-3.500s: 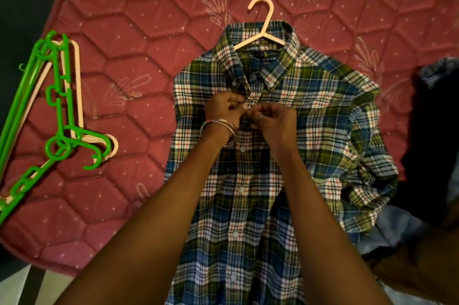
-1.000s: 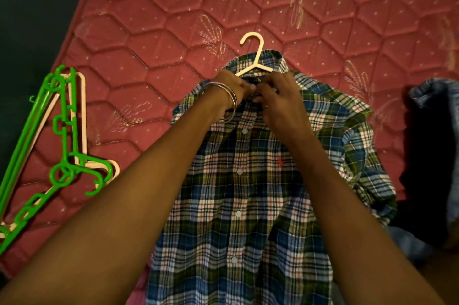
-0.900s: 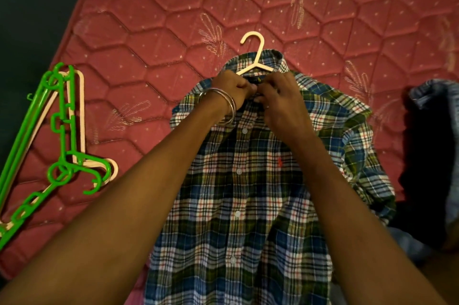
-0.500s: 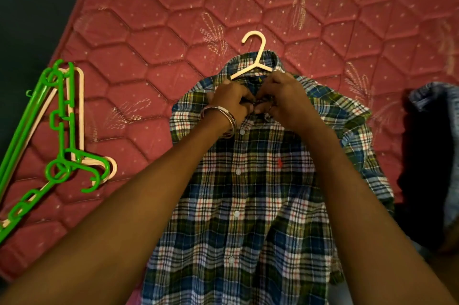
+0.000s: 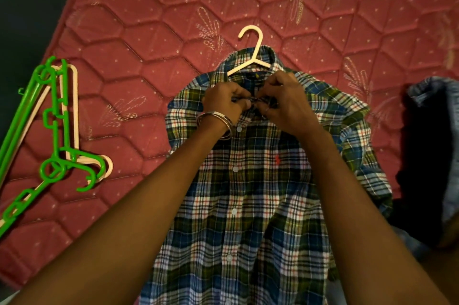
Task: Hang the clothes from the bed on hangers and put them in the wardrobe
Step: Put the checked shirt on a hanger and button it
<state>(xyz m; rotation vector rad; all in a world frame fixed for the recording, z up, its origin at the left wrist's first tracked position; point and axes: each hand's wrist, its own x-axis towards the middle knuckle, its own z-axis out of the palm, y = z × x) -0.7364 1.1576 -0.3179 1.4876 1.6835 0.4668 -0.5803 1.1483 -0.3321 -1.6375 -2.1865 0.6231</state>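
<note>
A blue, green and white plaid shirt point(image 5: 250, 195) lies face up on the red quilted mattress point(image 5: 154, 31). A cream hanger point(image 5: 250, 55) sits inside its collar, the hook pointing away from me. My left hand point(image 5: 223, 101), with bangles on the wrist, pinches the left side of the placket just under the collar. My right hand point(image 5: 285, 103) pinches the right side of the same spot. Fingers of both hands meet over the top button, which they hide.
Spare green hangers point(image 5: 52, 145) and a cream one point(image 5: 72, 110) lie at the mattress's left edge. A dark garment point(image 5: 427, 160) and a pale blue denim piece point(image 5: 447, 96) are heaped at the right. Dark floor shows beyond the upper left edge.
Earlier both hands worked a button lower on the chest; they have since moved up to the collar. Over the last second they shifted slightly toward me and keep pinching the top of the placket.
</note>
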